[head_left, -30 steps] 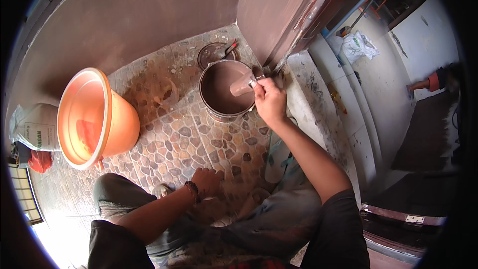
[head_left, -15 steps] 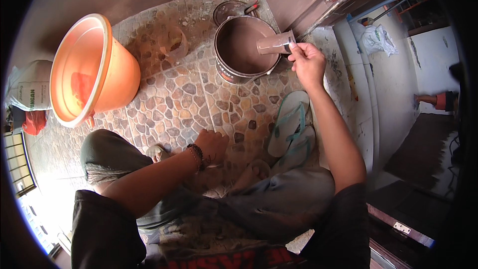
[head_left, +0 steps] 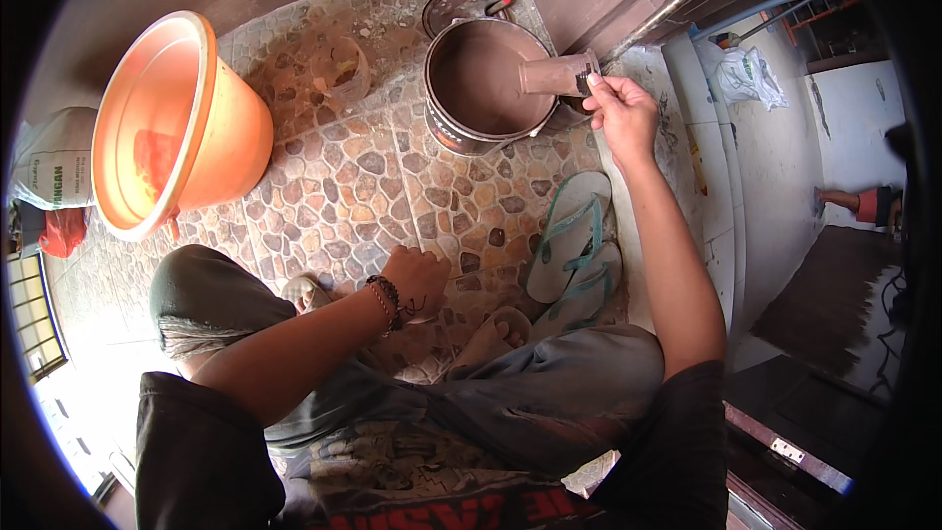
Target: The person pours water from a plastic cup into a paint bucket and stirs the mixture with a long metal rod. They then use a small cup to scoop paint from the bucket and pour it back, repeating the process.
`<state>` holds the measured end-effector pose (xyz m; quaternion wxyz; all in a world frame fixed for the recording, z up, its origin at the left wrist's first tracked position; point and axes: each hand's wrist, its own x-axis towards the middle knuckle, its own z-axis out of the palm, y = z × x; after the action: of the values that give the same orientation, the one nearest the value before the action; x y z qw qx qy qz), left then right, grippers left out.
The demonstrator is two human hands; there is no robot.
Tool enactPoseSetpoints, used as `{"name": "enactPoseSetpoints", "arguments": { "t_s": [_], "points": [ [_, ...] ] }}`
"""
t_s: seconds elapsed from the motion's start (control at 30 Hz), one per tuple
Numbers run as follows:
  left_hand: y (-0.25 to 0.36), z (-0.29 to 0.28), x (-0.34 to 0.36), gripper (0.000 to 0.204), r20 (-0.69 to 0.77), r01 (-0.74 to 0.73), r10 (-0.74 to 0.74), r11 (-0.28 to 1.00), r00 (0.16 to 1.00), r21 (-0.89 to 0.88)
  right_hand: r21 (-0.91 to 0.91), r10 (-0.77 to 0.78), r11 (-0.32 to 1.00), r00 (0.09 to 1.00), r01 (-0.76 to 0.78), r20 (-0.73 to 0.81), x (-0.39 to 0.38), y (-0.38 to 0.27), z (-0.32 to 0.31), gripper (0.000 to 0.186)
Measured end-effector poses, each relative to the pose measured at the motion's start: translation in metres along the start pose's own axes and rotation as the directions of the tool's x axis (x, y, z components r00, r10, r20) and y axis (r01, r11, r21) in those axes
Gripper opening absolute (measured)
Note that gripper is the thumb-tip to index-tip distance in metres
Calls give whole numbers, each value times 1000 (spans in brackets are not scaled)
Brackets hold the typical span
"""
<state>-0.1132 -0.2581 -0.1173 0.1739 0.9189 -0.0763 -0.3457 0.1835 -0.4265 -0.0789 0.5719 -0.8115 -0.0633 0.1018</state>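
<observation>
The right grip (head_left: 627,118) pinches the brown-coated cup (head_left: 557,76) by its wider end, seemingly the best hold: likely light, flimsy, slippery. Left grip (head_left: 416,278) curls, contents hidden.

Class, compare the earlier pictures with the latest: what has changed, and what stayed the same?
The right hand has drawn the cup rightward, from over the paint to across the right rim of the bucket. Nothing was taken hold of or let go. The camera view shifted too. The orange tub and bucket stayed put; the left hand stayed curled.
</observation>
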Motion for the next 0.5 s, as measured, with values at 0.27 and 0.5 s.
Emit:
{"name": "enactPoseSetpoints", "arguments": {
  "t_s": [0.27,0.5],
  "points": [
    [-1,0,1,43,52,-12,11,1000,999,26,37,43,998,999,-43,2,1,-3,-1,24],
    [-2,-1,-1,44,45,-20,18,999,999,34,60,84,995,996,-84,0,1,-5,-2,23]
  ]
}}
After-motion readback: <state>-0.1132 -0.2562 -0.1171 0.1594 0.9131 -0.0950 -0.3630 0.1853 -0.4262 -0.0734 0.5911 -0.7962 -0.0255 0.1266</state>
